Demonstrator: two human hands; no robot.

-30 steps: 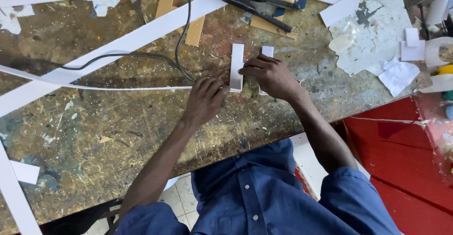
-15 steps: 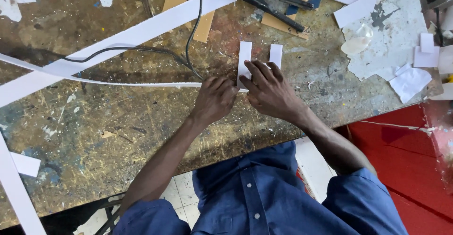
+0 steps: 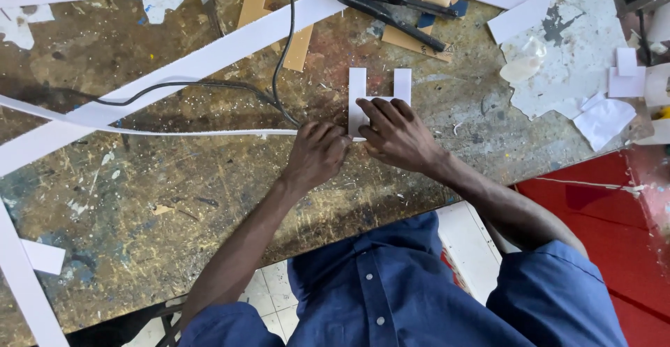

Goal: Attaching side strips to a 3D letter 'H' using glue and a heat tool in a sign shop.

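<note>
Both hands meet at the middle of the paint-stained surface [image 3: 139, 249]. The right hand [image 3: 394, 134] lies flat with its fingers spread over the near end of a short white strip [image 3: 357, 89], pinning it down; a second short white piece [image 3: 402, 85] stands just to its right. The left hand [image 3: 317, 153] is curled, its grip narrow on the end of a long thin white strip [image 3: 174, 131] that runs away to the left and meets the short strip under the fingers. A black cable [image 3: 279, 75] loops past on the far left side, and black pliers [image 3: 380, 2] lie at the far edge. The step in hand looks like joining or aligning the two strips. The next move calls for firm, even pressure at the overlap while keeping the long strip straight.
</note>
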